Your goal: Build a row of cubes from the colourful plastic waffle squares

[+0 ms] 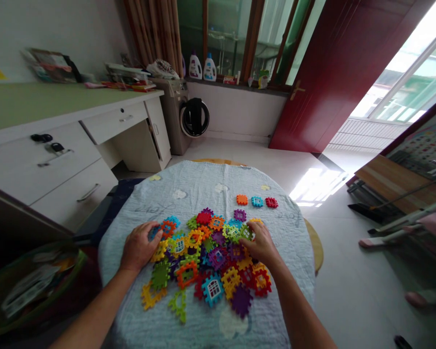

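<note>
A heap of colourful notched plastic building tiles [218, 257] lies mid-table, many with window cut-outs. At the heap's left edge, my left hand [140, 246] has its thumb and forefinger closed around a blue tile [153, 233], beside an orange tile [168, 229]. My right hand [260, 242] pinches a green window tile [246, 232] at the heap's upper right, close to a purple tile [240, 215]. Beyond the heap, an orange tile [241, 199], a blue window tile [257, 201] and a red tile [272, 202] lie apart in a row.
A pale blue cloth [203, 182] covers the round table. On the left are a white desk [63, 167] and a basket [72, 276] with things in it. A washing machine [174, 116] stands at the back, near a red door [312, 82]. Folded furniture [403, 182] is at right.
</note>
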Tool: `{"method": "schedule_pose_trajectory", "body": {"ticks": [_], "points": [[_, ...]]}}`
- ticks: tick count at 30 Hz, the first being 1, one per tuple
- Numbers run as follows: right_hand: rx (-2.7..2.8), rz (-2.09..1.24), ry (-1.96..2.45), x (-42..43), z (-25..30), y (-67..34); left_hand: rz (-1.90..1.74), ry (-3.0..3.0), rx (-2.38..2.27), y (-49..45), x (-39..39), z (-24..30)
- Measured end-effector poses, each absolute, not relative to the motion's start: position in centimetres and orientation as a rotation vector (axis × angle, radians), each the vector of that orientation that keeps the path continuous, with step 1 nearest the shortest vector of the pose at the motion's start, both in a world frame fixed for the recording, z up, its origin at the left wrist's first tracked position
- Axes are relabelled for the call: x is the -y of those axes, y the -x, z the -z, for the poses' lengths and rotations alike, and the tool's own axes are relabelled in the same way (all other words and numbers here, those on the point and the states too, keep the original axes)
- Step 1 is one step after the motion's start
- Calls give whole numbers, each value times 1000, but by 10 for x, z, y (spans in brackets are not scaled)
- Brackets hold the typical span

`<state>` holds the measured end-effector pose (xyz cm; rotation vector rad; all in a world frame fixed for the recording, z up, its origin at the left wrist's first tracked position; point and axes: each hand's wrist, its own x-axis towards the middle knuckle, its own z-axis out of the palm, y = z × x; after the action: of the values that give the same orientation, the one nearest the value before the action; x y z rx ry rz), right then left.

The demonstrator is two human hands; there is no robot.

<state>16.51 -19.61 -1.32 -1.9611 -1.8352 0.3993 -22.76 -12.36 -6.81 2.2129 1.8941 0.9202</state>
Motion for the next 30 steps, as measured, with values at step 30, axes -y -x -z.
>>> {"method": "schedule_pose_trajectory", "body": {"ticks": [30], "points": [[2118, -278, 2185, 57, -8, -132, -984, -2187, -1863, 231, 123, 74]]}}
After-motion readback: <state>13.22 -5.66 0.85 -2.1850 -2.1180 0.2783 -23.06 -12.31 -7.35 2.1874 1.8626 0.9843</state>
